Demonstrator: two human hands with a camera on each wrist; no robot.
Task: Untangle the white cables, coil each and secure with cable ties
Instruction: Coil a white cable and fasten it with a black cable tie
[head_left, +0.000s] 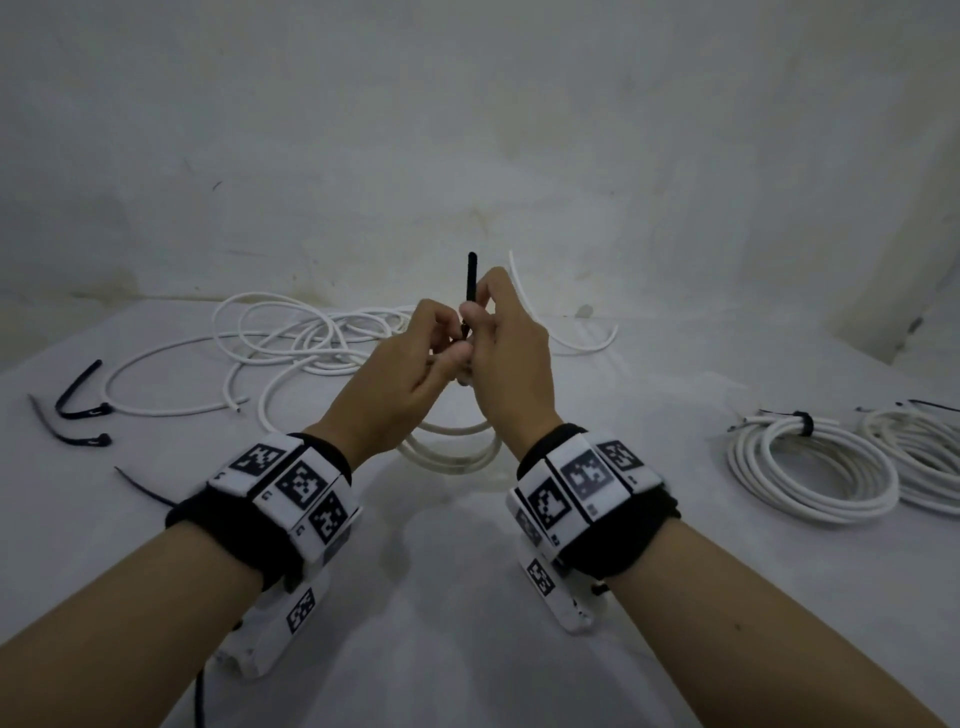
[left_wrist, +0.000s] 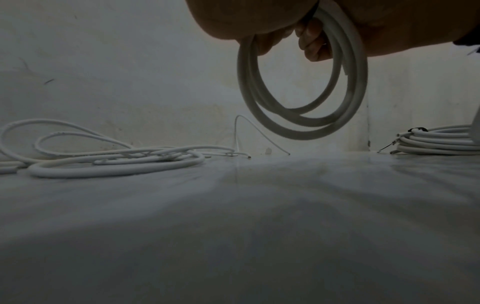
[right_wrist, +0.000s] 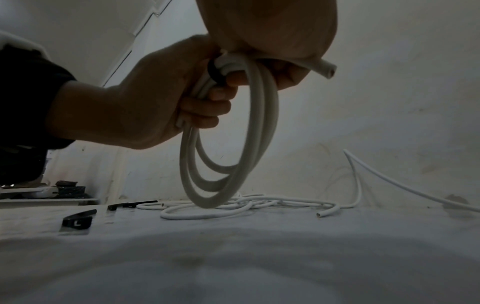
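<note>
both hands (head_left: 410, 358) (head_left: 506, 345) grip one coiled cable (right_wrist: 233, 144), black tie (head_left: 471, 283) looped round it.

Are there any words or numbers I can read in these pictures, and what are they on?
No readable words anywhere.
Left wristband: black-and-white square code patterns with tiny marks beside them, too small to read.
Right wristband: the same patterns, too blurred to read.
Loose cable tie: a small pale mark on its head, too blurred to read.

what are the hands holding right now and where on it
Left hand grips the small white cable coil at its top; right hand pinches the black cable tie wrapped there.
</note>
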